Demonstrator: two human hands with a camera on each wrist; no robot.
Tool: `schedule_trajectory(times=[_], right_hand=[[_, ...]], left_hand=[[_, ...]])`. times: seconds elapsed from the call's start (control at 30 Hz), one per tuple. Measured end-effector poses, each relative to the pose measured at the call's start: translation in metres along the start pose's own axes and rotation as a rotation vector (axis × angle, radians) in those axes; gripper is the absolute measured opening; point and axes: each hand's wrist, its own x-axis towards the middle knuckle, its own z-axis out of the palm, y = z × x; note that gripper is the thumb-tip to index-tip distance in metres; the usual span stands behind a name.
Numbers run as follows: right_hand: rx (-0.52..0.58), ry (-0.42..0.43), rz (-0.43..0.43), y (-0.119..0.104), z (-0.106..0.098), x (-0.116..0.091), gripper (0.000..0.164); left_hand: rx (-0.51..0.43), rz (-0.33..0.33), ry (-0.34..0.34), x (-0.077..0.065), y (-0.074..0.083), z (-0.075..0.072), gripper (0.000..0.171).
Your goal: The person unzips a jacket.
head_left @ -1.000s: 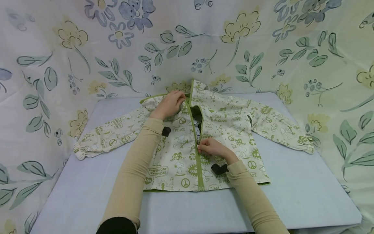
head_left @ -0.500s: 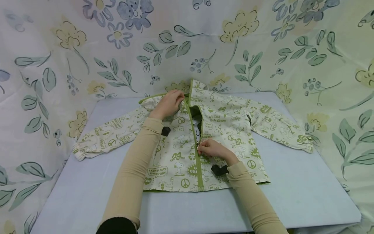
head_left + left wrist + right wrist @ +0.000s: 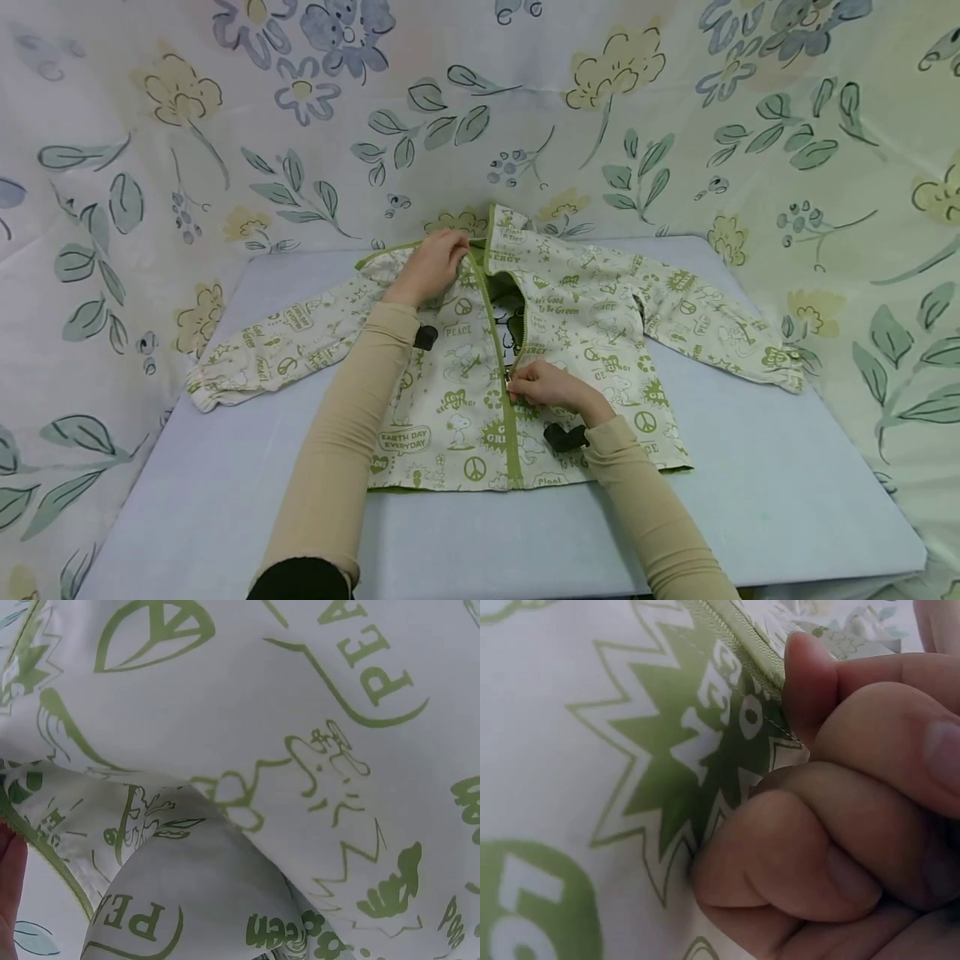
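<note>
A white jacket [image 3: 465,400] with green print lies front up, sleeves spread to both sides. Its zipper is joined toward the hem and parted above, showing the lining [image 3: 506,321]. My left hand [image 3: 435,267] grips the jacket's left front edge at the collar; in the left wrist view only a bit of a finger [image 3: 10,892] shows at the green trim. With curled fingers, my right hand [image 3: 551,388] pinches the zipper pull [image 3: 508,382] at the base of the parted section. In the right wrist view the fingers [image 3: 795,847] hide the pull, beside the zipper teeth [image 3: 742,645].
The jacket rests on a table with a pale cloth [image 3: 225,500]. Behind and at both sides hangs a flowered curtain [image 3: 525,125]. The jacket's right collar flap [image 3: 510,229] stands up against the curtain.
My right hand has shifted very slightly down along the zipper. The parted section gapes a little wider on its right side. My left hand keeps its hold at the collar.
</note>
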Motion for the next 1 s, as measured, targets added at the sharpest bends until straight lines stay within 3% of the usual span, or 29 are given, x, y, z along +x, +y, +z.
schedule_trajectory(times=[0.3, 0.77, 1.0], right_hand=[[-0.007, -0.015, -0.013, 0.0006, 0.0002, -0.0012, 0.030], [-0.003, -0.046, -0.016, -0.0013, -0.0005, -0.0055, 0.030], [0.004, -0.075, -0.011, -0.0023, -0.0014, -0.0093, 0.030]], left_hand=[[0.014, -0.035, 0.078, 0.0012, -0.0076, 0.0052, 0.018], [0.007, -0.091, 0.117, 0.0028, -0.0086, 0.0062, 0.021], [-0.024, -0.155, 0.142, 0.0053, -0.0100, 0.0048, 0.020]])
